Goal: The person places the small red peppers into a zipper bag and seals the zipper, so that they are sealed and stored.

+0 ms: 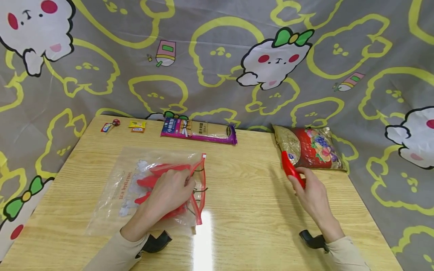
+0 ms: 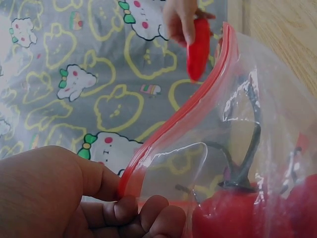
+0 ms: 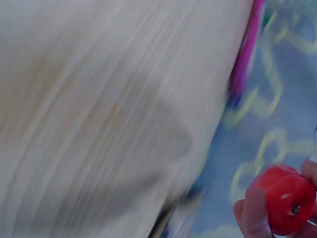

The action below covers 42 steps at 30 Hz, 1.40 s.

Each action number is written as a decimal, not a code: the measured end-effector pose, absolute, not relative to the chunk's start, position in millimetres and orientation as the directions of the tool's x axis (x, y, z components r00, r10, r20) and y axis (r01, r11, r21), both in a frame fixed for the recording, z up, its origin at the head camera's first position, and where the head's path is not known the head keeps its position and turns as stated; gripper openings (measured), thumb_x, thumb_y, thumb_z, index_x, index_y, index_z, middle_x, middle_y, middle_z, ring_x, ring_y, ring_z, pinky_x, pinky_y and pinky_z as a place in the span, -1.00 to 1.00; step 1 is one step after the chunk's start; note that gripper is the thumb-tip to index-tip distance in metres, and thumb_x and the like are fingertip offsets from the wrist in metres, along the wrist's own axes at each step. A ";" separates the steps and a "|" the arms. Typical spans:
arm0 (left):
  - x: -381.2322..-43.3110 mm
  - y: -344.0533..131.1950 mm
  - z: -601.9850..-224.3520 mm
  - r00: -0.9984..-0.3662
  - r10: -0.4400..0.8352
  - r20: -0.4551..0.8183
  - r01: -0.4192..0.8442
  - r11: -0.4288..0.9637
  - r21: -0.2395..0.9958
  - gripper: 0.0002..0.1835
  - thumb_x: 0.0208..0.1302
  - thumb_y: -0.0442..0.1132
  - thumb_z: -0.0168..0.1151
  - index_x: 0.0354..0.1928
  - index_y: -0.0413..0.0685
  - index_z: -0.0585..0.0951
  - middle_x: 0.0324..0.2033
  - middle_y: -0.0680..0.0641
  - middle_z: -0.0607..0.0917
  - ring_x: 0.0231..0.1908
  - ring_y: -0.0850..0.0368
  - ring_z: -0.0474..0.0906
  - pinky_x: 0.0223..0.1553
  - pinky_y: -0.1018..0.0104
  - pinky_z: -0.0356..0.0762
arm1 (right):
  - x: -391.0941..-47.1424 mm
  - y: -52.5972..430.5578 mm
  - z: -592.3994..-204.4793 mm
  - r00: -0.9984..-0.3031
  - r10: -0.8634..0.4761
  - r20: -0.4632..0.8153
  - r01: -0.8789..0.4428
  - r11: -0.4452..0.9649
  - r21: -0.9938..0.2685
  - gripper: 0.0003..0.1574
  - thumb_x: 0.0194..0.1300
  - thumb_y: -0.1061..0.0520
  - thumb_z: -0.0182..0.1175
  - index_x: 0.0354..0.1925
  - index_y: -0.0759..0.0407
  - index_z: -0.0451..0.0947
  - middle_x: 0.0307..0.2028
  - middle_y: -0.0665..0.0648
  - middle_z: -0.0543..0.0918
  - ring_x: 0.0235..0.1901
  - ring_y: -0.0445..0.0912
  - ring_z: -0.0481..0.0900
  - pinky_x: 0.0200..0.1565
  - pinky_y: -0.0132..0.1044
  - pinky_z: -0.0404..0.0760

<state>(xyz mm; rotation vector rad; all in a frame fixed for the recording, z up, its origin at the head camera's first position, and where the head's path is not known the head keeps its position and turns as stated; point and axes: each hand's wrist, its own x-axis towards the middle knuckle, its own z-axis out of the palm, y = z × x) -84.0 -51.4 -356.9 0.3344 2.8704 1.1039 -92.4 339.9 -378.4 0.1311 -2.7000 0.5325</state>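
Note:
A clear zip bag (image 1: 113, 188) with a red zip edge lies at the left of the table, with several red chili peppers (image 1: 162, 169) inside. Their dark stems point toward the bag's mouth. My left hand (image 1: 173, 190) pinches the red edge (image 2: 171, 119) between thumb and fingers, and the mouth gapes apart in the left wrist view. Over the table's right side, my right hand (image 1: 312, 192) grips another red chili pepper (image 1: 288, 165), its tip pointing up and away from me. The right wrist view shows that pepper's rounded end (image 3: 290, 201) between thumb and fingers.
A gold and red packet (image 1: 315, 148) lies at the back right, just beyond the right hand. A purple-edged noodle pack (image 1: 200, 130) lies along the back edge. Small candies (image 1: 137, 126) and a lollipop (image 1: 116, 122) sit back left. Patterned cloth (image 1: 217, 67) hangs behind the table.

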 end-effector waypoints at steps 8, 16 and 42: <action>-83.5 -50.5 -358.5 -0.975 0.219 0.042 0.189 0.713 0.675 -0.73 0.20 -0.20 0.02 -0.66 0.01 0.37 -0.82 0.05 0.33 -0.84 0.21 0.24 -0.77 0.38 0.19 | -89.8 256.3 -371.2 -0.898 -0.304 0.319 -0.424 0.794 -0.435 -0.58 0.08 0.12 0.32 -0.05 0.10 0.51 -0.24 0.03 0.62 -0.42 -0.23 0.52 -0.43 -0.30 0.55; -83.1 -50.2 -359.3 -0.973 0.229 0.011 0.177 0.723 0.668 -0.76 0.20 -0.18 0.02 -0.63 0.03 0.39 -0.82 0.06 0.33 -0.84 0.21 0.26 -0.74 0.38 0.20 | -94.5 219.4 -386.8 -0.846 -0.473 0.246 -0.528 0.680 -0.509 -0.55 0.10 0.27 0.24 0.01 0.09 0.52 -0.10 -0.02 0.55 -0.17 -0.19 0.54 -0.18 -0.29 0.59; -83.6 -48.5 -358.6 -0.969 0.241 0.059 0.219 0.721 0.657 -0.86 0.16 -0.23 0.07 -0.55 0.00 0.47 -0.77 0.07 0.37 -0.81 0.24 0.26 -0.75 0.37 0.22 | -100.8 158.1 -402.8 -0.880 -0.401 0.255 -0.467 0.631 -0.620 -0.56 0.07 0.28 0.29 -0.03 0.26 0.52 -0.24 0.13 0.47 -0.21 -0.12 0.58 -0.23 -0.39 0.59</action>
